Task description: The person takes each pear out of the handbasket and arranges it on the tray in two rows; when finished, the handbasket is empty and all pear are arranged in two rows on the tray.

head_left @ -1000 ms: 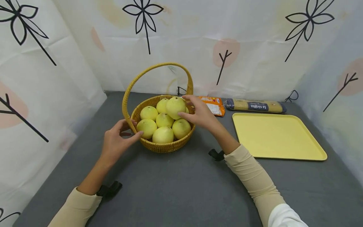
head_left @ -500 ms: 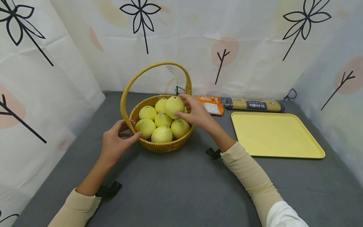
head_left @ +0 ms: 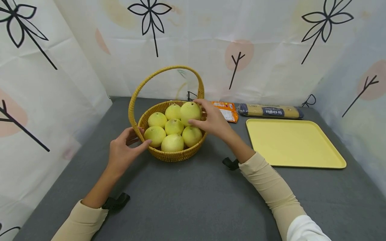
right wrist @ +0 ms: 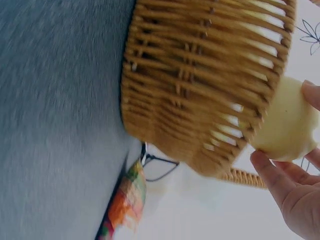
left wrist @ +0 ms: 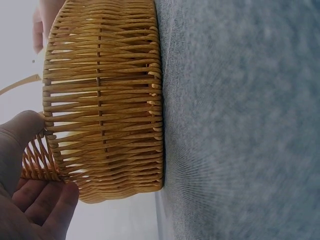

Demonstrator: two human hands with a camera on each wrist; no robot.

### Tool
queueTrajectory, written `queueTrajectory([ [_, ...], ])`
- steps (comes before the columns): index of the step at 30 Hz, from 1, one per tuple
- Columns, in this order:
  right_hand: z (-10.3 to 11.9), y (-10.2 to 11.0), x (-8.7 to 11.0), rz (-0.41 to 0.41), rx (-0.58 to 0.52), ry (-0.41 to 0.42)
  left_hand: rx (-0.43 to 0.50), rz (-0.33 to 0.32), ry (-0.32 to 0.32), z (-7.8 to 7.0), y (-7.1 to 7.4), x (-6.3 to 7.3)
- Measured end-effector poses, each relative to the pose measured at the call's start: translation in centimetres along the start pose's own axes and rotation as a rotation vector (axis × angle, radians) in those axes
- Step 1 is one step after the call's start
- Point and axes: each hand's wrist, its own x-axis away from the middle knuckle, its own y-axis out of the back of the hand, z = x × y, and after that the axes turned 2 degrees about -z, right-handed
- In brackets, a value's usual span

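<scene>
In the head view, a yellow wicker basket [head_left: 173, 156] with a tall hoop handle holds several round yellow-green pears [head_left: 172, 143]. My left hand [head_left: 125, 150] grips the basket's left rim at the foot of the handle. From the left wrist, its thumb [left wrist: 27, 125] shows at the rim, with the fingers [left wrist: 42, 202] below it. My right hand [head_left: 212, 120] holds the topmost pear [head_left: 190, 112] at the basket's right side, thumb and fingers around it. In the right wrist view that pear [right wrist: 285, 122] sits at the rim; part of the hand is cut off.
A yellow tray [head_left: 297, 142] lies to the right on the grey table [head_left: 181, 201]. Behind it are a noodle pack [head_left: 271, 111] and an orange packet [head_left: 226, 111], partly covered by my right hand. Patterned white cloth [head_left: 271, 50] encloses the back and sides.
My right hand and the topmost pear have shifted slightly to the right within the basket. The left hand and the basket have stayed in place; the head view moved a little.
</scene>
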Motion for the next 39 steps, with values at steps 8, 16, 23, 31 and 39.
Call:
queueTrajectory([
  [8,-0.6,2.8,1.3,-0.041,-0.042,-0.057,0.020,0.010,0.009,-0.1,0.0,-0.1],
  [16,-2.6,7.0,2.7,-0.104,-0.009,-0.110,0.034,0.018,0.015,0.2,0.1,0.0],
  [23,-3.9,11.0,3.5,-0.219,0.006,-0.231,0.047,0.015,-0.022,-0.7,0.1,-0.2],
  [31,-4.5,13.7,4.3,-0.264,0.073,-0.328,0.038,0.006,-0.035,-3.5,0.4,-0.4],
  [39,-6.8,15.0,5.0,-0.219,0.125,-0.449,0.040,0.006,-0.022,-3.3,0.2,-0.3],
])
